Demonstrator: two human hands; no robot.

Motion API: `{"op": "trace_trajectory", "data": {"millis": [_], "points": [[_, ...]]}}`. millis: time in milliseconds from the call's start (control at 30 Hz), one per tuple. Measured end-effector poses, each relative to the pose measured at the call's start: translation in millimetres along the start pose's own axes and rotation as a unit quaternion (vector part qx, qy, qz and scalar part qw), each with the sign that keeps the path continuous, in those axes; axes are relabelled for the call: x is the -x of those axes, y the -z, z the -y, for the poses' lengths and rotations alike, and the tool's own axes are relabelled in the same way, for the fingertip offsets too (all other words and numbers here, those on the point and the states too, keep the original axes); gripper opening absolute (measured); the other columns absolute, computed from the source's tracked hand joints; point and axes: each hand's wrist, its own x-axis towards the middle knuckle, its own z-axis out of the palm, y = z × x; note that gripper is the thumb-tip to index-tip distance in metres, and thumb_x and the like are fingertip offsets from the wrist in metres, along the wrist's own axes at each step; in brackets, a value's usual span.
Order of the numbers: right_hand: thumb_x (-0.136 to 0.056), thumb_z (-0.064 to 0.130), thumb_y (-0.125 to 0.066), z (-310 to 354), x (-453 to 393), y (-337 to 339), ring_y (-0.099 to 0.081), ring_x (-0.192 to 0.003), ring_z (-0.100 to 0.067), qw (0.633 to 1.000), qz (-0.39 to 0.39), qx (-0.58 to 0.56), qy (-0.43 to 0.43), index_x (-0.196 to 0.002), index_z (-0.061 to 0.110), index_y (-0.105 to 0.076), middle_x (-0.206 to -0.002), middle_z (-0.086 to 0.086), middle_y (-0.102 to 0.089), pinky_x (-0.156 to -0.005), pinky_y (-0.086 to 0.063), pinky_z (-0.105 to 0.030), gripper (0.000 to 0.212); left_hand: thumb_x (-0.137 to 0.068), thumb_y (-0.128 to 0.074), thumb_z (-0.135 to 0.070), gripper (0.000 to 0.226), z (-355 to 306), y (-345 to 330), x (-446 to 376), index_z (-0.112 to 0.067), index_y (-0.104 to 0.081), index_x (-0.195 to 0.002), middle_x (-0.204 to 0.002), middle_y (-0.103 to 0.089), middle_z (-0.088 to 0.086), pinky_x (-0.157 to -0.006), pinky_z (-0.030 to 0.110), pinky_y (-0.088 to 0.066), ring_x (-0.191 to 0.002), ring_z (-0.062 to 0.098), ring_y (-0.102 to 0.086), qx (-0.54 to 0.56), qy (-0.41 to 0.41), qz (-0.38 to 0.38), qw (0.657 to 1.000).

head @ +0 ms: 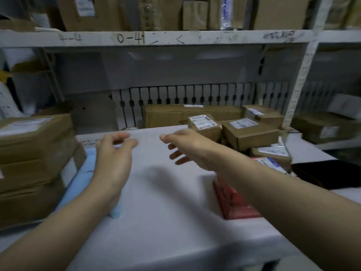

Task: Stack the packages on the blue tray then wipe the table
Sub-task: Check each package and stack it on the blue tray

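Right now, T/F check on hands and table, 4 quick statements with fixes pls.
1. Both hands are empty. True: the left hand and right hand hold nothing, fingers loosely spread.
2. A red package lies under the left forearm. False: the red package lies under the right forearm.
3. Small labelled cardboard boxes are piled at the table's far right. True.
4. The big cardboard boxes at left are stacked on the upper shelf. False: the stacked boxes sit at table level, beside the light blue sheet.
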Motion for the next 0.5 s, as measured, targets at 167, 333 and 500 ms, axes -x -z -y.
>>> {"op": "trace_trajectory", "data": {"millis": [167, 333, 500], "points": [[-0.09, 0.039, -0.062, -33, 28, 75, -0.06, -0.073, -0.023, 0.975, -0.124, 0.172, 0.069, -0.085, 0.009, -0.067, -0.078, -0.004, -0.065, -0.061, -0.047, -0.035, 0.031, -0.091, -0.064, -0.036, 0.023, 6, -69, 30, -0.018, -0.064, -0.105, -0.103, -0.061, -0.001, -0.097, 0.041, -0.048, -0.098, 0.019, -0.058, -0.042, 0.112, 0.243, 0.963], [-0.086, 0.054, -0.06, -68, 51, 135, -0.061, -0.079, -0.027, 0.879, -0.171, 0.444, -0.041, -0.079, 0.018, -0.062, -0.078, -0.002, -0.063, -0.061, -0.047, -0.034, 0.037, -0.056, -0.073, -0.074, 0.101, 13, -99, 57, -0.023, -0.046, -0.139, -0.134, -0.054, -0.004, -0.104, 0.035, -0.047, -0.116, 0.011, -0.057, -0.08, 0.135, 0.413, 0.897], [-0.091, 0.071, -0.037, -88, 52, 141, -0.06, -0.1, -0.028, 0.845, -0.108, 0.499, -0.159, -0.107, 0.018, -0.064, -0.106, -0.007, -0.064, -0.084, -0.051, -0.041, 0.062, -0.045, -0.083, -0.065, 0.128, 14, -109, 62, -0.026, -0.026, -0.153, -0.151, -0.04, -0.002, -0.1, 0.025, -0.038, -0.131, 0.012, -0.045, -0.103, 0.123, 0.456, 0.876]]}}
